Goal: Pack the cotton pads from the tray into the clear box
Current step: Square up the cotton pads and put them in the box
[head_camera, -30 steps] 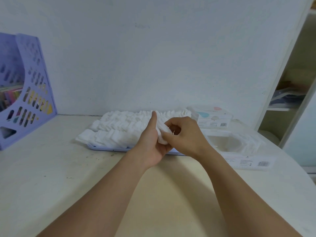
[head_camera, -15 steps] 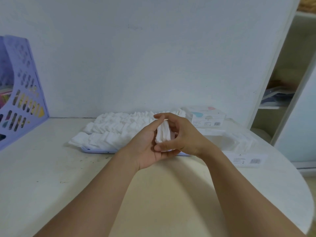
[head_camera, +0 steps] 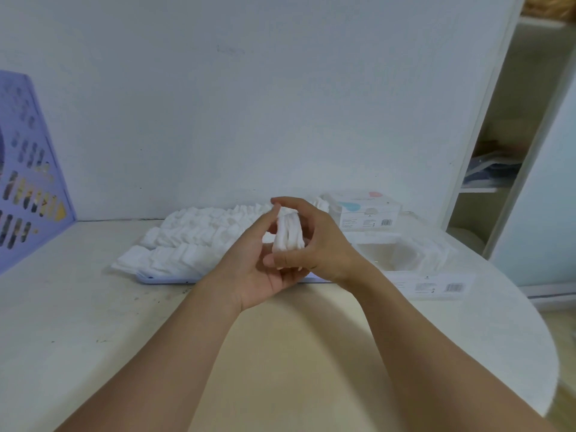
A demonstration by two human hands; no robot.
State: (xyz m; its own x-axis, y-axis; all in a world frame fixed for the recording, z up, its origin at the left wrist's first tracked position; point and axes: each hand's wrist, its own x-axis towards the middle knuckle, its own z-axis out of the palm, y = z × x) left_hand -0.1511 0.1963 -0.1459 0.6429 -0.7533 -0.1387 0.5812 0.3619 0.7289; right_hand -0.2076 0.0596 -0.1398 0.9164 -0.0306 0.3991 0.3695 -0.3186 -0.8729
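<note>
Small upright stack of white square cotton pads (head_camera: 288, 233): held on edge above the counter's middle, between both hands, probably to square the edges so the stack slots into the box in one piece. Right hand (head_camera: 314, 241): fingers and thumb curled round the stack from the right. Left hand (head_camera: 254, 260): palm cupped beneath, fingers raised against the stack's left face. Lavender flat plastic tray (head_camera: 168, 279), just behind the hands: rows of loose white pads (head_camera: 199, 238) remain, so packing is judged far from complete. Clear plastic box (head_camera: 402, 254), right of the tray near the counter's right edge: partly filled. Pale counter (head_camera: 78, 322) carries all.
</note>
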